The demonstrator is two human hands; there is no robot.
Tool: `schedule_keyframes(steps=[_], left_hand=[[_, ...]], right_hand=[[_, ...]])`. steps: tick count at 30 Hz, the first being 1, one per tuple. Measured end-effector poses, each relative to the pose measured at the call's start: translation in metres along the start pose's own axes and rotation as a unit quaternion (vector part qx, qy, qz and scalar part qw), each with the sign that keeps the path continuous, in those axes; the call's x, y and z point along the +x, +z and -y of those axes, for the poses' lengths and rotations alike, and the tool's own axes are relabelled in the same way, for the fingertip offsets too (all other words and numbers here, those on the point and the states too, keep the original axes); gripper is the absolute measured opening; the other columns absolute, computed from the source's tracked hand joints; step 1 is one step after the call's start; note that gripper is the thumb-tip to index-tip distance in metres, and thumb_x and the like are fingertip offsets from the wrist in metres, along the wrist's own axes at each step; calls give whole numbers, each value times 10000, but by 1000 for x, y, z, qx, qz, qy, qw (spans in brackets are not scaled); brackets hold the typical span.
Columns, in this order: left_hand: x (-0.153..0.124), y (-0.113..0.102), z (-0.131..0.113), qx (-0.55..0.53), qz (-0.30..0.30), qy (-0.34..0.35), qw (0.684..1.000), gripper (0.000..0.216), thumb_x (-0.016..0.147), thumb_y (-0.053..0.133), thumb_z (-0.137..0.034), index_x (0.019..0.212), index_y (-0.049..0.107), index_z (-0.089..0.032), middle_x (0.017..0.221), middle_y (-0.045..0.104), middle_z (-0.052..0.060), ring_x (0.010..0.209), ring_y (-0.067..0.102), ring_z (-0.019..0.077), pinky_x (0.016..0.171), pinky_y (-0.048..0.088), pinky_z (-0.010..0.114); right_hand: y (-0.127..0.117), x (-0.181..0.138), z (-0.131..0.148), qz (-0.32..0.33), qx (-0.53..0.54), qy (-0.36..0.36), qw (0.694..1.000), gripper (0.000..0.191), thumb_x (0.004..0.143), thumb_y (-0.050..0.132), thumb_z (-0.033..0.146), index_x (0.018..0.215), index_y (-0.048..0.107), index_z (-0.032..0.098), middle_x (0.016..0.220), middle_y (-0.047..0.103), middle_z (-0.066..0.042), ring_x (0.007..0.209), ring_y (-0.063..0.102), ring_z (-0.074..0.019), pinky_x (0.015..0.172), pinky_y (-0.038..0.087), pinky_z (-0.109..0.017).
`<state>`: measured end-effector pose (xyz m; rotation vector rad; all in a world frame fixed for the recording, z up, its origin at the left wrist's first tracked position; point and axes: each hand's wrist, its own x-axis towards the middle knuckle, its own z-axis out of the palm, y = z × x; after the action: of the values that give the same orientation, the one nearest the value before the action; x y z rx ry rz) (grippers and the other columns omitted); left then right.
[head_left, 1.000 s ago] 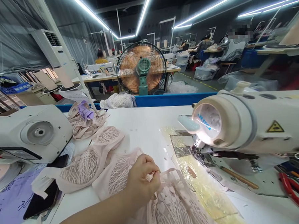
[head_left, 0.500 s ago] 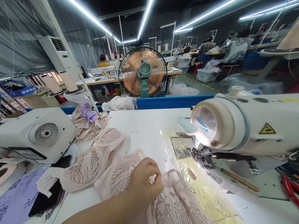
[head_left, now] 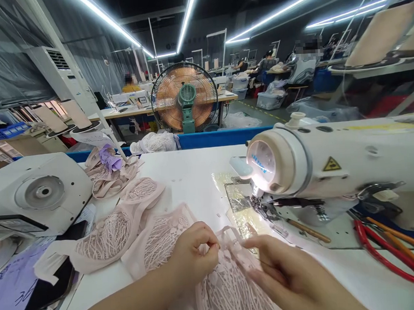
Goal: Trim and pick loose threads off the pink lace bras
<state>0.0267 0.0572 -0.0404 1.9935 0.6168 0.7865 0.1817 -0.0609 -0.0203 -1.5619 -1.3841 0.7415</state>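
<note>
A pale pink lace garment piece lies on the white table at the bottom centre. My left hand is closed in a pinch on its upper edge. My right hand reaches in from the lower right, fingers pinching a thin pink strap of the same garment. Two more pink lace cups rest to the left. The white sewing machine stands just right of my hands, its lamp lit over the needle area.
A second white machine sits at the left beside a pile of pink pieces. A black phone and purple papers lie at the lower left. Red cable runs at the right. A fan stands behind; people work beyond.
My right hand has come into view from the lower right and taken hold of the garment's strap. The view has shifted slightly right. My left hand keeps its pinch.
</note>
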Motion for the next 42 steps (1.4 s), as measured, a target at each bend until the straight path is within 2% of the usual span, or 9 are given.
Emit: schedule_keyframes(steps=[2, 4, 10, 17, 24, 32, 36, 40, 42], left_hand=[[0, -1, 2, 1, -1, 7, 1000, 121, 657, 490, -89, 573, 541, -160, 638, 528, 21, 616, 511, 128, 597, 401, 249], [0, -3, 3, -1, -2, -6, 1000, 116, 661, 493, -105, 570, 538, -160, 634, 527, 21, 620, 511, 130, 601, 401, 251], [5, -6, 0, -101, 38, -176, 978, 126, 687, 494, -202, 572, 526, -159, 635, 495, 1, 514, 476, 98, 496, 383, 221], [10, -8, 3, -181, 43, -223, 957, 215, 717, 422, -233, 622, 592, -143, 647, 536, 18, 671, 503, 137, 673, 403, 258], [7, -1, 5, -166, 40, -228, 959, 59, 645, 549, -202, 673, 524, -157, 571, 482, -30, 525, 452, 91, 503, 361, 208], [2, 5, 9, -128, 14, -228, 965, 19, 605, 494, -165, 595, 479, -158, 539, 439, -35, 399, 385, 48, 384, 292, 177], [2, 6, 7, -69, -14, -141, 988, 56, 574, 498, -98, 544, 490, -145, 604, 481, -6, 491, 420, 64, 447, 323, 185], [7, -19, -16, 19, -1, -92, 996, 30, 664, 537, -163, 658, 556, -141, 674, 540, 26, 615, 502, 111, 560, 407, 211], [9, -45, -31, 72, -66, -87, 991, 112, 732, 514, -238, 766, 565, -144, 731, 565, 38, 663, 528, 126, 604, 428, 226]], right_hand=[[13, 24, 2, 80, -23, 28, 996, 96, 754, 560, 258, 833, 541, 208, 508, 347, 81, 463, 360, -100, 463, 336, -232], [22, 42, 2, 114, -27, 56, 991, 59, 755, 524, 257, 735, 510, 204, 496, 325, 82, 456, 325, -100, 450, 293, -231], [26, 54, -3, 145, 17, 74, 987, 161, 777, 435, 239, 625, 448, 189, 525, 361, 58, 503, 343, -107, 476, 279, -226], [26, 54, -13, 129, 41, 78, 988, 173, 789, 442, 255, 632, 453, 183, 532, 361, 59, 502, 340, -102, 467, 281, -216], [31, 53, -17, 113, 24, 53, 992, 168, 772, 427, 223, 606, 411, 197, 526, 336, 64, 496, 325, -105, 464, 255, -218], [37, 47, -20, 96, -12, -12, 995, 203, 801, 385, 259, 604, 373, 211, 527, 322, 54, 500, 314, -123, 479, 237, -239], [43, 45, -28, 80, 6, -30, 996, 239, 825, 375, 310, 606, 390, 215, 531, 333, 45, 500, 325, -131, 475, 243, -245], [33, 48, -33, 89, 7, -23, 996, 254, 845, 357, 342, 636, 428, 215, 527, 394, 34, 493, 388, -139, 469, 301, -239], [21, 51, -31, 53, -29, -27, 998, 245, 841, 363, 346, 648, 438, 214, 551, 437, 25, 508, 419, -141, 478, 325, -234]])
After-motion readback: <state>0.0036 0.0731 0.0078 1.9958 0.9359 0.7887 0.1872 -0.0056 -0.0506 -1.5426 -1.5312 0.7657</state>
